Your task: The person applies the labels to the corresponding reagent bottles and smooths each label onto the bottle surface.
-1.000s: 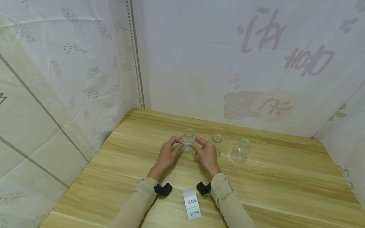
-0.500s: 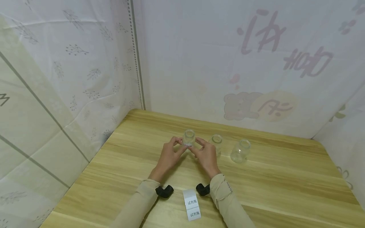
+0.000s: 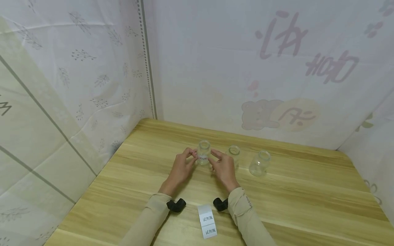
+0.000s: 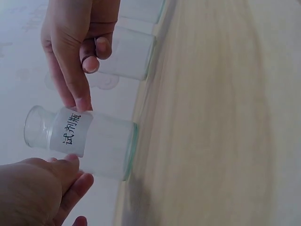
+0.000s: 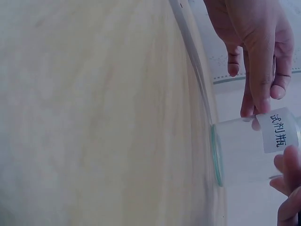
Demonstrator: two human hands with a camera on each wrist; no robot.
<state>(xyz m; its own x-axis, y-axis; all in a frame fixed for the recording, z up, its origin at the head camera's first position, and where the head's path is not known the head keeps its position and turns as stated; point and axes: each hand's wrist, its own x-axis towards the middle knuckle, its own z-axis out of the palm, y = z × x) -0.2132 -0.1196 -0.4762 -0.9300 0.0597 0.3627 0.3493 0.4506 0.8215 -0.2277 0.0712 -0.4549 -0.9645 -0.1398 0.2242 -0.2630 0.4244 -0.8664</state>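
A clear glass bottle stands upright on the wooden table, with both hands around its sides. On its front lies a white label with printed black characters. My left hand grips the bottle's left side, its thumb at one end of the label and its fingers behind the glass. From the other side my right hand holds the bottle the same way, thumb at the label's opposite end. The bottle's back is partly hidden by fingers.
To the right stand two more glass bottles, a nearer one partly behind the right hand and another one. A label strip lies between the forearms on the wooden table. Patterned cloth hangs behind.
Both thumbs came together over the front of the label, then moved apart to its two ends, so its print shows again. The bottle has hardly moved.
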